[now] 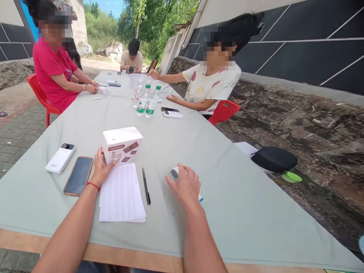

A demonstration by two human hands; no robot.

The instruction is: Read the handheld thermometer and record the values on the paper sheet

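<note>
Closest in, on the near side of the white carton [122,142], we have printed sheets [122,201] stacked loosely, their top edge right up by its base. A black pen [146,185] lies to the carton's near right, untouched. Farther right of the carton, here's the right hand [186,185], bent over a small white device [174,173] with a dark window; the palm hides most of it, so I cannot tell whether the fingers grip or merely rest. And the left hand [102,167] has the carton itself by its near left corner, thumb across the front, fingers along the side! The step in hand looks like steadying the carton while handling the device; raising that device would call for fingers firmly around its sides, clear of the pen. Left of the carton, a dark-screened phone [78,176], then a white power bank [60,158]. Beyond the carton stand the green-capped bottles [142,103], and to their right, past the carton, a white gadget [172,113]. Farther out past the carton, a person in pink [54,72] sits left, a person in a patterned shirt [210,83] right.
</note>
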